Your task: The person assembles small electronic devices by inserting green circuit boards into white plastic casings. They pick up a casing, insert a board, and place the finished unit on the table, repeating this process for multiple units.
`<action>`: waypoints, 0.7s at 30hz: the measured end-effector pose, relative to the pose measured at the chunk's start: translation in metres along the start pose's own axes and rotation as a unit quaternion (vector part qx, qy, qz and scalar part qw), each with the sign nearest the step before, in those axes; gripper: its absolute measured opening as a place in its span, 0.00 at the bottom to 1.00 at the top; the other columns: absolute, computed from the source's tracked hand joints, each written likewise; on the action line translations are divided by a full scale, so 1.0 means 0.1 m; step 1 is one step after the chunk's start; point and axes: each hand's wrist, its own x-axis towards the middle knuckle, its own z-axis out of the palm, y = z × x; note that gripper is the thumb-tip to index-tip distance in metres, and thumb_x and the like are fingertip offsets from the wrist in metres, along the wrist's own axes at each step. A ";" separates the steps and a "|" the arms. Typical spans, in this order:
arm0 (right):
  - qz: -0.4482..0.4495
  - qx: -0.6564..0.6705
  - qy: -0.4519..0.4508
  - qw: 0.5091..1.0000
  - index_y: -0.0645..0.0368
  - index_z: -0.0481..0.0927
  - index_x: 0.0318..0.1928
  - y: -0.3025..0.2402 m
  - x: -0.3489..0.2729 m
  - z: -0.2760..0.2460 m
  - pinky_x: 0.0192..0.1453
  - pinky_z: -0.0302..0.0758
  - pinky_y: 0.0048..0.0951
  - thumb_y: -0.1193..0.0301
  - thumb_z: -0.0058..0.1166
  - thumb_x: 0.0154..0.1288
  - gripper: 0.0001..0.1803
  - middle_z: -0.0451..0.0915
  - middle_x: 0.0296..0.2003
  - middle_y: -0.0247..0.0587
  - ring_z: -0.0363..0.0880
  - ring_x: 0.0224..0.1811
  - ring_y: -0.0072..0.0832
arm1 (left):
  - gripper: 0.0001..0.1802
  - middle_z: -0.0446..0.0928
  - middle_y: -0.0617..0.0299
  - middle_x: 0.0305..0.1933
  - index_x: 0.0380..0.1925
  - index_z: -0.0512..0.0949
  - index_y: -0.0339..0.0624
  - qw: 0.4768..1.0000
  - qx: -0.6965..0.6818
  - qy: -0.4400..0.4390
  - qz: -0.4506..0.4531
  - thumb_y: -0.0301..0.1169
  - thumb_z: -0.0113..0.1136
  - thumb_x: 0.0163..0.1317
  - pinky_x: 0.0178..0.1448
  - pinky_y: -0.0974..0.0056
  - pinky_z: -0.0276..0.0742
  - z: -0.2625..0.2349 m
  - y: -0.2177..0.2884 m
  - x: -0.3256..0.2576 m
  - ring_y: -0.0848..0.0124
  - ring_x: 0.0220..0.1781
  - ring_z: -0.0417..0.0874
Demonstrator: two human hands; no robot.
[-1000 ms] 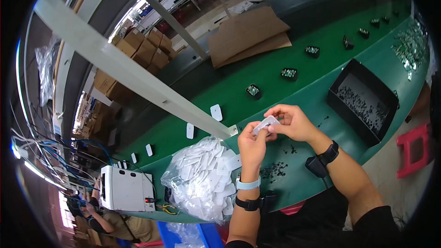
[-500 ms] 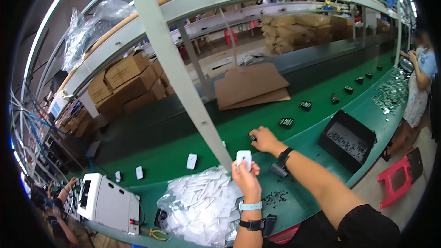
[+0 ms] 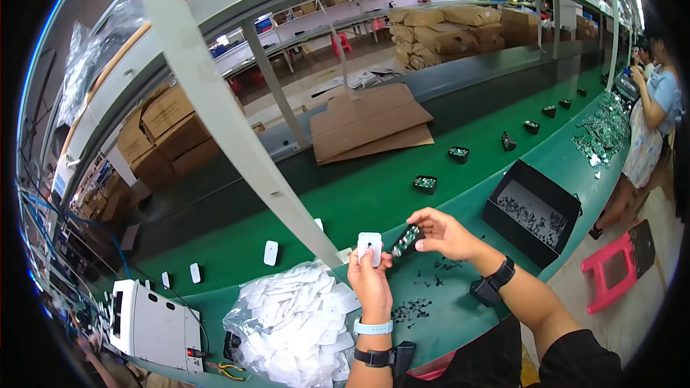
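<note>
Upright in my left hand [image 3: 371, 284] is a white rounded cover [image 3: 370, 244] with a small dark spot, pinched by the thumb and fingers. My right hand [image 3: 447, 233] grips a black housing [image 3: 407, 241] by its upper end. A green circuit board shows inside that tilted housing. Its lower end comes close to the white cover and my left fingertips; whether they touch, I cannot tell. Below my hands, small black parts [image 3: 411, 312] lie scattered on the green table. An open plastic bag of white covers [image 3: 291, 320] rests left of my left forearm.
More black housings [image 3: 425, 184] and white-topped units [image 3: 271, 253] sit on the green conveyor belt [image 3: 345, 205]. To the right is a black bin [image 3: 496, 210] of small parts. A metal post [image 3: 215, 100] rises before the belt. A white machine [image 3: 154, 325] stands left; people work at both ends.
My right hand has lifted a black housing off the belt and brought it beside the white cover. The left hand still holds that cover. The whole view has shifted somewhat.
</note>
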 end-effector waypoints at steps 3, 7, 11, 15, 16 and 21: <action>-0.005 0.069 0.000 0.998 0.60 0.69 0.61 0.14 -0.16 -0.11 0.59 0.75 0.27 0.83 0.61 0.64 0.26 0.77 0.49 0.35 0.77 0.52 0.22 | 0.10 0.81 0.54 0.44 0.48 0.75 0.34 0.999 0.020 0.005 -0.049 0.28 0.49 0.74 0.37 0.65 0.76 0.03 -0.03 -0.06 0.69 0.34 0.81; 0.008 0.111 -0.004 0.994 0.62 0.70 0.63 0.22 -0.21 -0.18 0.52 0.77 0.26 0.82 0.60 0.66 0.26 0.80 0.47 0.35 0.78 0.47 0.20 | 0.10 0.81 0.55 0.45 0.50 0.75 0.35 0.996 0.014 -0.021 -0.082 0.27 0.50 0.74 0.41 0.64 0.77 0.04 -0.02 -0.07 0.69 0.38 0.81; 0.036 0.122 0.023 0.992 0.63 0.72 0.67 0.20 -0.19 -0.18 0.52 0.79 0.27 0.80 0.57 0.69 0.26 0.81 0.50 0.37 0.80 0.49 0.21 | 0.18 0.81 0.53 0.48 0.50 0.75 0.35 0.989 -0.070 -0.044 -0.122 0.39 0.44 0.78 0.51 0.57 0.78 0.02 -0.02 -0.06 0.62 0.44 0.83; 0.003 0.122 0.039 0.992 0.66 0.75 0.64 0.18 -0.21 -0.19 0.57 0.80 0.30 0.82 0.56 0.69 0.23 0.82 0.52 0.43 0.81 0.52 0.25 | 0.22 0.77 0.46 0.61 0.60 0.72 0.29 0.982 -0.062 -0.060 -0.168 0.37 0.43 0.79 0.65 0.51 0.77 0.00 -0.09 -0.04 0.53 0.57 0.82; -0.009 0.106 0.054 0.993 0.66 0.76 0.64 0.19 -0.21 -0.17 0.57 0.80 0.30 0.82 0.57 0.69 0.23 0.82 0.52 0.43 0.81 0.52 0.26 | 0.22 0.75 0.46 0.63 0.63 0.69 0.28 0.983 -0.076 -0.057 -0.160 0.33 0.44 0.78 0.70 0.50 0.74 0.05 -0.09 -0.06 0.51 0.62 0.80; -0.004 0.005 0.106 0.994 0.65 0.81 0.58 0.17 -0.22 -0.12 0.51 0.82 0.25 0.80 0.63 0.65 0.20 0.84 0.50 0.45 0.83 0.44 0.23 | 0.23 0.75 0.47 0.65 0.68 0.65 0.27 0.989 0.020 -0.079 -0.123 0.27 0.48 0.77 0.71 0.53 0.73 0.18 -0.06 -0.16 0.56 0.65 0.78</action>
